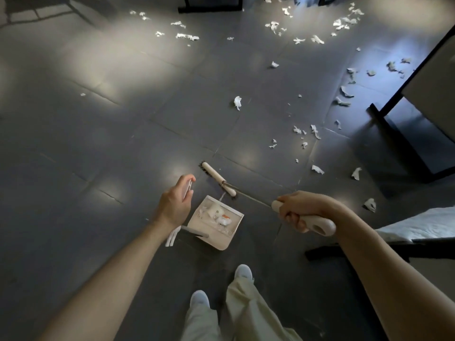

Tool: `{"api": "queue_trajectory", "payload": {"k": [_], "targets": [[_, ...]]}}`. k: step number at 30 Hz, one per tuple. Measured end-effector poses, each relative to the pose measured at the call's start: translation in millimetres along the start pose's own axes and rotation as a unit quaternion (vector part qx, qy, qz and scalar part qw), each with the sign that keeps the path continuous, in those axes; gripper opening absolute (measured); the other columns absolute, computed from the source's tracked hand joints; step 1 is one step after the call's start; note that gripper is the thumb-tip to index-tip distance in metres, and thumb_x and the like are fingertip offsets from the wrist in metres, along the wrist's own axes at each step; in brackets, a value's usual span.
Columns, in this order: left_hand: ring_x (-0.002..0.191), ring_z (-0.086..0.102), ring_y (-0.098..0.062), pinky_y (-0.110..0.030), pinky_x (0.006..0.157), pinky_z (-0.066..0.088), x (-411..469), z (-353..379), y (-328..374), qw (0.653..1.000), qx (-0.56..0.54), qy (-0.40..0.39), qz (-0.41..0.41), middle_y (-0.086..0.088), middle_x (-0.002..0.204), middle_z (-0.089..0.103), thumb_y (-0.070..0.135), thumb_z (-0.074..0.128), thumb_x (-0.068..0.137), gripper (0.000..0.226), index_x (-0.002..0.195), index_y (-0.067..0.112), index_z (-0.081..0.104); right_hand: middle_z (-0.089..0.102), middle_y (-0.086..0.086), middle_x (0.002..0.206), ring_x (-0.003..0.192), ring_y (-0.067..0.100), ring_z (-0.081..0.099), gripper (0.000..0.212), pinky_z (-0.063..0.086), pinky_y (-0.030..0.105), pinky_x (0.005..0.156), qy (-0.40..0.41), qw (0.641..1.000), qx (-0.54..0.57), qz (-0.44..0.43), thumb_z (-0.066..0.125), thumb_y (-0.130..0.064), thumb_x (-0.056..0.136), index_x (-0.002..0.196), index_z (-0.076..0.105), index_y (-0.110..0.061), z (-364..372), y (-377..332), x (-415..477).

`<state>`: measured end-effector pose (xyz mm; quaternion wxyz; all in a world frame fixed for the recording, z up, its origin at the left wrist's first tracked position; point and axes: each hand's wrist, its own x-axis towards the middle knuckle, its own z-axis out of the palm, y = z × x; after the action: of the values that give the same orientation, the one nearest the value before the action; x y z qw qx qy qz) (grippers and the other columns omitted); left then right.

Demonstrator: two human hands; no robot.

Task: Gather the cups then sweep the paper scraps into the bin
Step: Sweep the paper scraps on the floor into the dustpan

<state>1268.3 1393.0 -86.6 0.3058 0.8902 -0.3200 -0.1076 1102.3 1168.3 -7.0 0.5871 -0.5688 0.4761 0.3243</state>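
Observation:
My right hand (299, 212) grips the cream handle of a long broom (248, 196). Its brush head (218, 178) rests on the dark floor just beyond the white dustpan (211, 238). Several white scraps lie inside the pan, along with a piece marked orange. My left hand (176, 203) hovers over the pan's left side, fingers curled round the white top of the dustpan's upright handle (189, 187). Torn paper scraps (315, 131) are scattered over the floor to the right and at the far end (187, 36). No cups are in view.
A black table frame (398, 134) stands at the right, with scraps around its foot. A white sheet (423, 225) lies on a black bar at the right edge. More black furniture legs (209, 8) are at the top. My feet (243, 271) stand behind the dustpan.

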Motion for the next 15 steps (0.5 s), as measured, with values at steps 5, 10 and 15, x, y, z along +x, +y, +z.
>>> {"api": "queue_trajectory", "payload": {"k": [5,10,15], "targets": [[0.089,0.064,-0.036,-0.031,0.069,0.043,-0.1,-11.8,-12.5,0.998,-0.019,0.023,-0.046,-0.010,0.095,0.067,0.006,0.054,0.091,0.027,0.117,0.011,0.057,0.039,0.006,0.054,0.034,0.010,0.034,0.037,0.031,0.013,0.035,0.048,0.997,-0.040,-0.048,0.041,0.005,0.088,0.120,0.058,0.000,-1.9,-34.4,44.1],[0.084,0.063,-0.037,-0.027,0.066,0.039,18.7,-13.3,-26.0,0.996,-0.019,0.055,-0.069,-0.005,0.091,0.066,0.004,0.055,0.090,0.027,0.114,0.016,0.058,0.044,0.009,0.054,0.042,0.017,0.039,0.014,0.035,0.022,0.038,0.069,0.986,-0.134,-0.066,0.039,0.005,0.088,0.092,0.052,-0.001,-6.4,-69.1,94.9],[0.077,0.060,-0.040,-0.027,0.062,0.036,37.7,-8.5,-34.5,0.995,-0.002,0.069,-0.075,-0.009,0.083,0.064,0.006,0.056,0.089,0.025,0.113,0.016,0.057,0.049,0.012,0.054,0.038,0.019,0.045,0.016,0.040,0.024,0.041,0.052,0.973,-0.220,-0.043,0.041,0.003,0.087,0.079,0.053,-0.002,-3.5,-84.6,128.6]]}}
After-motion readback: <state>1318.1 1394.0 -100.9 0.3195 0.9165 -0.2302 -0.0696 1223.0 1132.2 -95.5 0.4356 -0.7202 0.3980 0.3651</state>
